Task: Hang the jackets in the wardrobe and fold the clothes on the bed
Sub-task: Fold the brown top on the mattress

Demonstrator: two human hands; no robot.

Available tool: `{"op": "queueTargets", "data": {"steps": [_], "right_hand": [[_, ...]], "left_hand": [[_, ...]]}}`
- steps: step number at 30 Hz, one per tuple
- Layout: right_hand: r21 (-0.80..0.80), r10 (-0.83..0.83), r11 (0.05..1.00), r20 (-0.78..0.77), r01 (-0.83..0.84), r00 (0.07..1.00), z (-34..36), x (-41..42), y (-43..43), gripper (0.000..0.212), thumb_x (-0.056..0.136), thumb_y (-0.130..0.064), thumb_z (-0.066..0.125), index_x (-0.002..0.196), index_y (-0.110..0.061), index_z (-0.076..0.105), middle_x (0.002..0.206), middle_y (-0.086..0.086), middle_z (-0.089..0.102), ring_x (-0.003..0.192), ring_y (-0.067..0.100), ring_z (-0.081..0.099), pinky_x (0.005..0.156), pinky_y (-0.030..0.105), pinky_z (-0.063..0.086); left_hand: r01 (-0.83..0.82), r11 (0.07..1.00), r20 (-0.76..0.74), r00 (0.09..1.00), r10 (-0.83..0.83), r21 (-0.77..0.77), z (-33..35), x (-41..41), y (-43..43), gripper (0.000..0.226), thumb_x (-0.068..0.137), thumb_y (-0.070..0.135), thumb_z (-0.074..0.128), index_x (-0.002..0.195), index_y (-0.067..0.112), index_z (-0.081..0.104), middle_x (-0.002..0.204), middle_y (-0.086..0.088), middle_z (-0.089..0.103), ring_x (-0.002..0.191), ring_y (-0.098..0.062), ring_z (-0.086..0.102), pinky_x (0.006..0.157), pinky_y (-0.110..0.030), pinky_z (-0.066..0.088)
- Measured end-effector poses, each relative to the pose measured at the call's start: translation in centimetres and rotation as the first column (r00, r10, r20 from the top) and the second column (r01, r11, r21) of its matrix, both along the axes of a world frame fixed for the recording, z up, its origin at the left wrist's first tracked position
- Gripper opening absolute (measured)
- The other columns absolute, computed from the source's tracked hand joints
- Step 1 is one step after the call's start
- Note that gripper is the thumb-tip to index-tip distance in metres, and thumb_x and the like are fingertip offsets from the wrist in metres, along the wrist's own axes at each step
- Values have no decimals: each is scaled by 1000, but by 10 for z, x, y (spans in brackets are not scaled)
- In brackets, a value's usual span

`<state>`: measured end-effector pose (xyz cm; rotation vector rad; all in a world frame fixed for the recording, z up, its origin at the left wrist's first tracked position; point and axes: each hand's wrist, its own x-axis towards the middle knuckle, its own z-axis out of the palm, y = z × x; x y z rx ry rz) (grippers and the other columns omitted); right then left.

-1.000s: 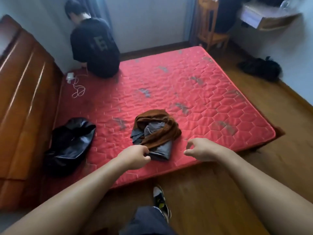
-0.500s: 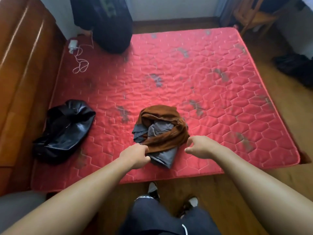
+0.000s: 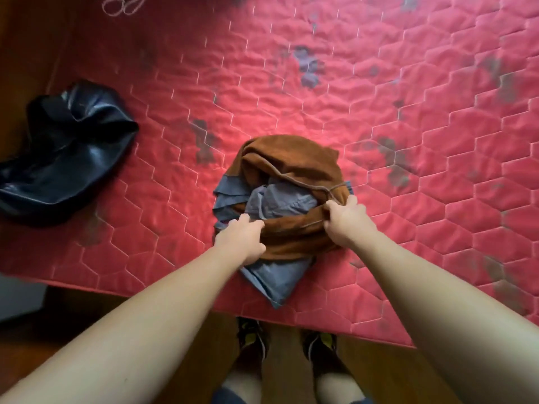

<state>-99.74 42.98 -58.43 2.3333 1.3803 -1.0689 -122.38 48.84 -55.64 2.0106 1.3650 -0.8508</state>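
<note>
- Brown garment wraps a grey garment at lower centre, so we probably need to free it first.
- Our left hand and right hand curl their fingers into its near fold.

Both our arms reach out, each hand closed on the brown garment.

Our left hand lies back up, wrist straight, its fingers curled down into the garment's near-left edge. Our right hand sits slightly farther off and to the right, thumb and fingers pinching a fold. Both forearms are bare and stretched out, converging from the near corners; the hands are apart.
</note>
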Motion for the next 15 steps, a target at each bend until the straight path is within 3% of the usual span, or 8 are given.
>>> {"op": "queueTargets", "data": {"steps": [4,8,10,11,12,13,14,15], "right_hand": [[116,-161,978,-98,172,982,-62,14,15,29,92,-24,57,119,-21,65,133,22,48,124,45,51,107,44,45],[337,-315,875,-146,347,938,-54,12,19,20,82,-1,53,89,-9,70,100,15,70,101,36,63,82,35,46],[364,-374,807,-293,465,880,-23,3,23,23,77,5,47,80,-14,60,83,7,65,86,30,60,67,31,36],[372,-382,769,-385,520,840,-2,-2,29,26,74,7,44,79,-17,55,79,4,61,79,25,56,61,28,33],[381,-362,735,-480,561,799,25,-7,36,29,71,8,43,79,-19,51,77,1,58,73,20,52,57,24,33],[392,-307,713,-570,581,762,56,-14,45,30,68,7,42,78,-21,48,75,-3,55,70,15,48,56,19,34],[411,-228,701,-646,583,729,89,-22,55,29,64,3,42,76,-23,47,73,-6,53,67,11,47,55,16,34],[430,-139,704,-697,565,704,124,-30,63,28,59,-2,41,74,-24,47,71,-8,53,65,8,46,55,14,35]], "left_hand": [[42,997,21,999,-41,-63,-59,16,1,59,89,34,58,146,28,45,151,-7,33,134,-35,41,108,-52,42],[-15,996,99,995,24,-92,-71,17,-2,58,87,39,57,143,30,48,150,-6,40,134,-34,47,110,-50,41],[-199,973,226,949,221,-119,-57,19,0,57,89,44,54,144,28,48,141,-5,53,129,-30,53,110,-41,40],[-385,907,297,857,420,-172,-42,23,5,60,92,50,53,146,27,45,137,-4,56,126,-26,55,110,-37,39],[-593,758,326,684,652,-272,-20,29,13,67,91,61,50,148,28,41,134,-3,57,123,-24,56,110,-36,38],[-738,536,298,447,843,-409,4,35,21,73,88,73,43,145,27,43,132,-4,59,119,-26,59,110,-42,41],[-779,318,230,226,947,-541,31,38,32,75,88,79,35,133,21,50,124,-8,63,113,-29,62,105,-50,46],[-735,182,178,84,980,-653,61,40,44,74,91,80,30,116,16,57,111,-11,68,103,-31,66,95,-53,51]]}}
